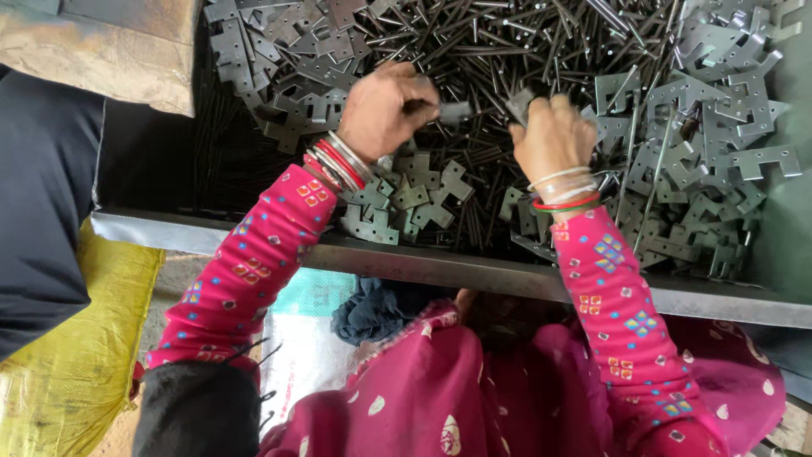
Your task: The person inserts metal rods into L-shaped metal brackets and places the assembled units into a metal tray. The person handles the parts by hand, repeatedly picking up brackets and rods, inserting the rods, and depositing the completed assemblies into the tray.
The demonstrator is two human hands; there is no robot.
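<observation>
Past magenta lap cloth [440, 398], both hands' [385, 108] [551, 135] fingers pinch metal pieces among heaped brackets [719, 144] and rods [474, 42].

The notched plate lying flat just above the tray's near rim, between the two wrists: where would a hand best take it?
Probably by an outer arm of the plate, pinched across its thin edges from above. It lies flat on other plates and rods, so its faces are hard to get under.

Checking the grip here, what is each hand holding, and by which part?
Left hand pinches a flat metal plate by one end; right hand grips another plate by its lower edge.
</observation>
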